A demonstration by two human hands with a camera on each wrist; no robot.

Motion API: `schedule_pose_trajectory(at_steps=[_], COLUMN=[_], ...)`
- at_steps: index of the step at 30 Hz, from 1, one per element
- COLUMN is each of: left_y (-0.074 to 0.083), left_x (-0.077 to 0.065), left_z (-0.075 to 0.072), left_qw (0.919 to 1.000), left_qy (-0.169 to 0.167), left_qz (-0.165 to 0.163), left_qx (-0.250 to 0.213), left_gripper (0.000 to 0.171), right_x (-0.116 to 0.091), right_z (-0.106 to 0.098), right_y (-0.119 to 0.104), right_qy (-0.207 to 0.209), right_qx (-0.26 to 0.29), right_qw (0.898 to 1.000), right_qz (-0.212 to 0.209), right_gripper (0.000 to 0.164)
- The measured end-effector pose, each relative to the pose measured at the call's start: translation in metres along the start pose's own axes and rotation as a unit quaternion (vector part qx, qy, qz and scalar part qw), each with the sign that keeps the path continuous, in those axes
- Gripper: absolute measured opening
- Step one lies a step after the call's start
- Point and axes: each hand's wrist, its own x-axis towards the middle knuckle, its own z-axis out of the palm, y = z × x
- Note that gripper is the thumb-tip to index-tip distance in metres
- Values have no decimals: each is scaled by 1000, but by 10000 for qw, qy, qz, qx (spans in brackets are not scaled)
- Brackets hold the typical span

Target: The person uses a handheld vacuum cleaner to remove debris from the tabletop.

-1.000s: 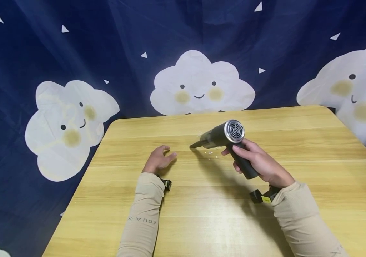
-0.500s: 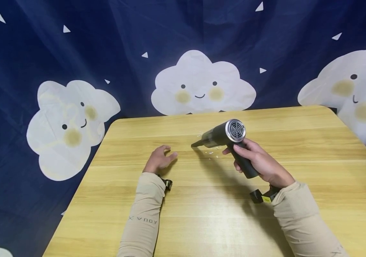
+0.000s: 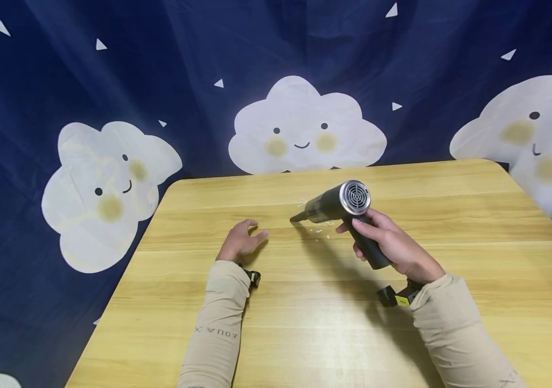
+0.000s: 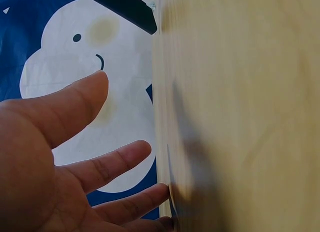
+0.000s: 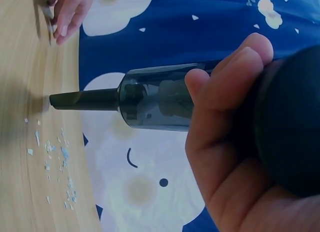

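My right hand (image 3: 392, 240) grips the handle of a black handheld vacuum cleaner (image 3: 326, 205), with fingers curled round it. A silver vented cap faces back toward the head camera. In the right wrist view, its clear dust cup (image 5: 157, 99) leads to a flat crevice nozzle (image 5: 85, 99), whose tip is right at the tabletop. Small scraps of paper (image 5: 62, 162) lie scattered beside the tip. My left hand (image 3: 240, 241) holds nothing; its fingers are relaxed and spread, with the lower fingertips at the table in the left wrist view (image 4: 100, 167).
The wooden table (image 3: 198, 334) has rounded far corners. Behind it hangs a dark blue curtain (image 3: 198, 43) printed with smiling white clouds. A small black camera (image 3: 394, 296) is strapped to the right wrist, another (image 3: 254, 278) to the left.
The vacuum's nozzle tip has shifted very slightly to the right in the head view, along with a small drift of the whole scene. Both hands keep the same pose.
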Motion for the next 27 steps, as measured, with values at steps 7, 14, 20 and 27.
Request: schedule_pose_trajectory(at_steps=[7,14,20,27], left_y=[0,-2,-2,-2], left_x=[2,3,3,2], left_z=[1,2,1,1], left_qw=[10000,10000,10000,9998], left_qy=[4,-19,-11,16], left_qz=[36,5,-4,-67], left_qx=[-12,-35,-7,-171], left_gripper=[60,59,60,60], right_x=[-1,-1,-1,0], right_z=[-1,-2,-1,-1], right_y=[-1,0,0,2], right_qy=[48,6,86,68], right_qx=[-16,12,36,144], right_qw=[10000,10000,10000,9998], right_qz=[41,-71,-20,-113], right_gripper=[31,27,27,32])
